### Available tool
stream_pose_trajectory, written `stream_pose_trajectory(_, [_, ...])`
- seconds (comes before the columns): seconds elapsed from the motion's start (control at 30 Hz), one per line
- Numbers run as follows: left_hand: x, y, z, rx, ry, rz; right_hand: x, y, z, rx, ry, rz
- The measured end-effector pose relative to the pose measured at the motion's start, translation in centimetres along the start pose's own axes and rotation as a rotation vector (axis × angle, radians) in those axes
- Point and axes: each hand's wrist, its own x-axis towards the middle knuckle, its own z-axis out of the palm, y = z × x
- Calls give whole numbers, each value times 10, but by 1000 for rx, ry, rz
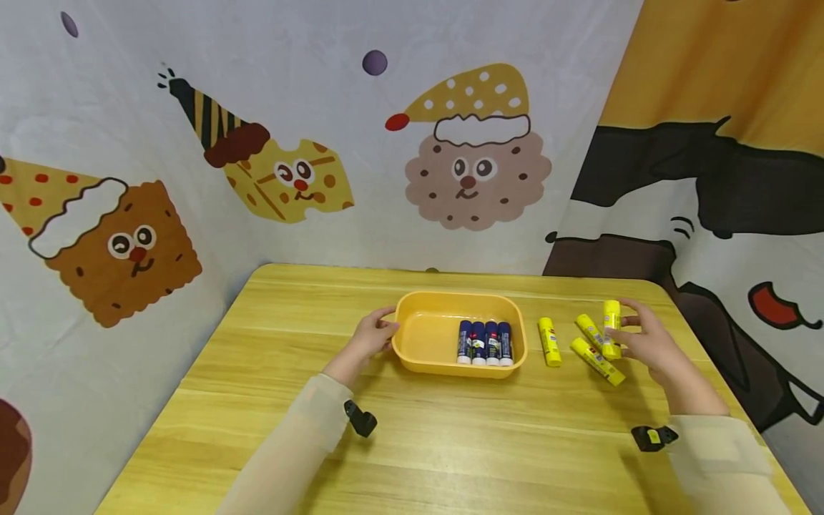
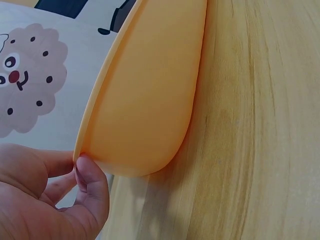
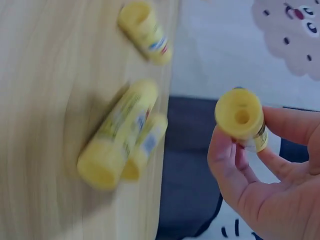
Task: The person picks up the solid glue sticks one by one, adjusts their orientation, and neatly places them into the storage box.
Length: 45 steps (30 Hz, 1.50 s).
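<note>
My left hand (image 1: 371, 335) pinches the left rim of a shallow orange-yellow tray (image 1: 421, 303) between thumb and fingers. In the left wrist view the thumb presses the tray's (image 2: 145, 90) outer edge. Several dark blue glue sticks (image 1: 478, 343) with white ends stand side by side in the tray's right half. My right hand (image 1: 646, 340) grips a yellow glue stick (image 1: 611, 329), held above the table; the right wrist view shows its round hollow end facing the camera. Under and beside it, two yellow glue sticks (image 1: 597, 361) lie close together, and another yellow glue stick (image 1: 550, 342) lies nearer the tray.
Everything stands on a wood-grain table (image 1: 450, 443). Behind its far edge hangs a light cloth (image 1: 360, 243) printed with cartoon snacks, and a darker printed cloth (image 1: 708, 179) runs along the right side. A small black device sits at each wrist.
</note>
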Motion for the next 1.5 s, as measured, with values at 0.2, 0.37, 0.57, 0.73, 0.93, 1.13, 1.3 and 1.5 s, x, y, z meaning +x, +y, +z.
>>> stream_pose_trajectory(0.2, [0, 0, -2, -3, -7, -4, 1, -16, 14, 154, -87, 39])
stream_pose_trajectory(0.37, [1, 0, -2, -4, -8, -1, 2, -27, 27, 189, -114, 26])
stream_pose_trajectory(0.57, [0, 0, -1, -1, -3, 0, 4, -41, 46, 225, -151, -2])
stream_pose_trajectory(0.73, [-1, 0, -1, -2, -12, -8, 6, -51, 62, 245, -177, 7])
stream_pose_trajectory(0.93, [0, 0, -2, -7, -21, -9, 9, -69, 86, 222, -191, 13])
stream_pose_trajectory(1.13, [-1, 1, 0, -3, -14, -11, 13, -86, 113, 228, -209, 18])
stream_pose_trajectory(1.3, [0, 0, 1, -10, -8, -4, 17, -93, 133, 236, -223, 17])
stream_pose_trajectory(1.5, [1, -2, 1, -20, -3, 4, 23, -103, 155, 241, -240, -8])
